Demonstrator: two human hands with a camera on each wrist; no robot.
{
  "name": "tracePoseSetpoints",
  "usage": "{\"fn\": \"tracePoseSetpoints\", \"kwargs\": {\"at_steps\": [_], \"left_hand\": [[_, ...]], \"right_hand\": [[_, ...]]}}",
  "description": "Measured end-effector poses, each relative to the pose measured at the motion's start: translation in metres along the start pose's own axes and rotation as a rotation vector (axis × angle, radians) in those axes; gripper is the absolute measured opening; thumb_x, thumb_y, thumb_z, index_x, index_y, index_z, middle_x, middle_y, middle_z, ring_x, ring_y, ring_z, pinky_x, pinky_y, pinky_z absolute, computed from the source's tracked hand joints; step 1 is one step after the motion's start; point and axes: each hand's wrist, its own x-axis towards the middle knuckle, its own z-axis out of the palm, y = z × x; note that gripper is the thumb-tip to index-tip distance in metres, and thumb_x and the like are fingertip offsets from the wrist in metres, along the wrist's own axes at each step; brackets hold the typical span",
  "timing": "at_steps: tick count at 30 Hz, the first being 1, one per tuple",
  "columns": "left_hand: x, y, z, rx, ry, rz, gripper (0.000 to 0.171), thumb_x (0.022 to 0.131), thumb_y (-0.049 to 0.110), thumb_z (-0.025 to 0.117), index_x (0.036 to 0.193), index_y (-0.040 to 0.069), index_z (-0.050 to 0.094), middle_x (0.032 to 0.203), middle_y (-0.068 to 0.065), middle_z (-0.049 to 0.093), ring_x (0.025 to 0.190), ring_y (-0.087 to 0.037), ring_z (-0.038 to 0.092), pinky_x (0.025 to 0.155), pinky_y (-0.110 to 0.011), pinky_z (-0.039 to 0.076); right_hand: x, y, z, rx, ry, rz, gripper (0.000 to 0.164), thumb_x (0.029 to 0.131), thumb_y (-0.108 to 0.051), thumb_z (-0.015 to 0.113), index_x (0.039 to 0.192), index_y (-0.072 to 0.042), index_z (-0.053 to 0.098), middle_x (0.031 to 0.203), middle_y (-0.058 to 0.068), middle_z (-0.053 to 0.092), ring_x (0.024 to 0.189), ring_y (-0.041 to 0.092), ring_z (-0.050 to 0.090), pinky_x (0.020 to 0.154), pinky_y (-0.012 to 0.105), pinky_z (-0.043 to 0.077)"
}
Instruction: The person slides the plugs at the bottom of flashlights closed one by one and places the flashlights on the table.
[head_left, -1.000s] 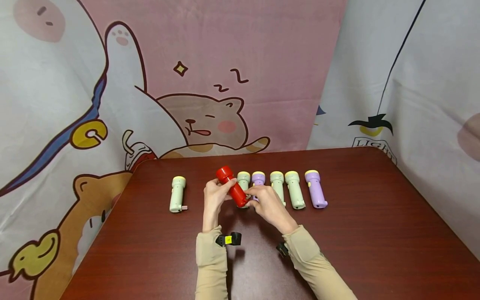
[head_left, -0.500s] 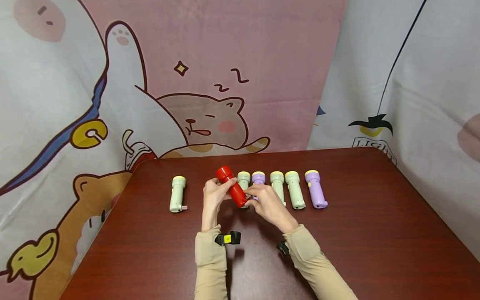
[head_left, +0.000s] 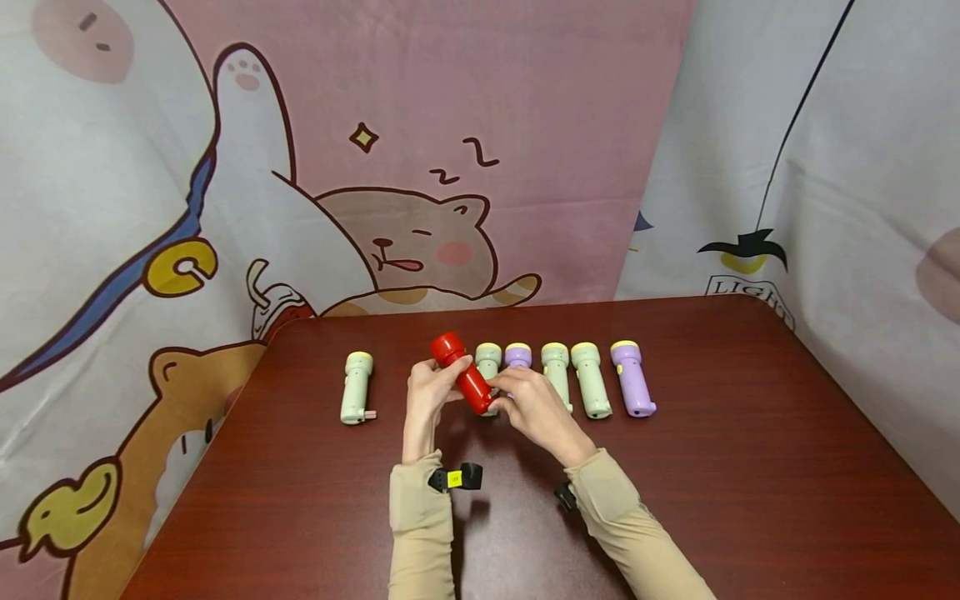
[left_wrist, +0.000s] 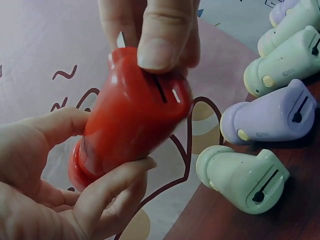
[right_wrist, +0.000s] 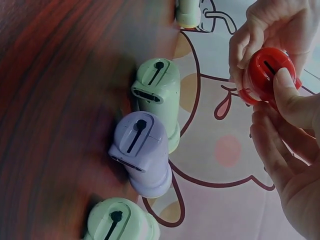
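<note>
In the head view a red flashlight [head_left: 474, 388] is held tilted over the table, its wide head up and to the left. My left hand [head_left: 427, 402] grips its barrel between thumb and fingers. At the lower end my right hand [head_left: 538, 414] pinches it. The left wrist view shows the right thumb [left_wrist: 159, 52] pressed on the end cap next to a dark slot, and a small metal prong [left_wrist: 121, 40] sticking out of the side there. Behind the red flashlight lies a pale green flashlight [head_left: 488, 357], partly covered, and a purple flashlight [head_left: 517, 356] is half hidden by the right hand.
Farther right lie two pale green flashlights, one partly hidden [head_left: 556, 367] and one in full view [head_left: 591, 383], then a purple flashlight [head_left: 633, 382]. A lone green flashlight [head_left: 356, 390] with a pinkish tab at its base lies left. A printed cloth [head_left: 585, 167] hangs behind the brown table [head_left: 750, 467].
</note>
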Motion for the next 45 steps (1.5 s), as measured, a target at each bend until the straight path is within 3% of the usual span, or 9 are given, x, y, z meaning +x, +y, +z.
{"fn": "tracePoseSetpoints", "kwargs": {"at_steps": [14,22,29,45], "left_hand": [[-0.0003,-0.0027,0.0019,-0.048,-0.020,0.010,0.042,0.082,0.021,0.071,0.106,-0.011,0.059,0.084,-0.018,0.069,0.058,-0.014,0.067,0.059,-0.033,0.057],[-0.0002,-0.0031,0.0014,-0.045,-0.030,0.008,0.045,0.083,0.023,0.071,0.109,-0.011,0.059,0.089,-0.021,0.069,0.062,-0.016,0.068,0.063,-0.038,0.058],[0.0008,-0.0043,0.0023,-0.064,-0.041,0.005,0.042,0.083,0.020,0.070,0.107,-0.012,0.059,0.087,-0.020,0.068,0.060,-0.013,0.066,0.059,-0.032,0.057],[0.0022,-0.0047,0.0030,-0.056,-0.039,0.003,0.041,0.084,0.020,0.069,0.108,-0.012,0.059,0.088,-0.020,0.069,0.061,-0.013,0.066,0.059,-0.033,0.057]], "right_hand": [[-0.0008,0.0005,-0.0002,-0.008,-0.004,0.007,0.026,0.071,-0.010,0.081,0.095,-0.003,0.072,0.091,0.005,0.072,0.084,0.017,0.065,0.076,0.029,0.053],[-0.0012,-0.0011,-0.0001,-0.019,0.002,0.010,0.027,0.070,-0.010,0.082,0.094,-0.003,0.072,0.090,0.004,0.071,0.082,0.017,0.064,0.074,0.029,0.053],[-0.0016,-0.0008,0.0009,-0.031,-0.010,0.015,0.027,0.071,-0.008,0.081,0.095,-0.003,0.072,0.091,0.005,0.071,0.084,0.018,0.064,0.076,0.029,0.053],[-0.0026,-0.0001,0.0036,-0.069,0.021,-0.016,0.028,0.068,-0.007,0.083,0.093,-0.002,0.072,0.088,0.004,0.070,0.081,0.017,0.062,0.073,0.029,0.053]]}}
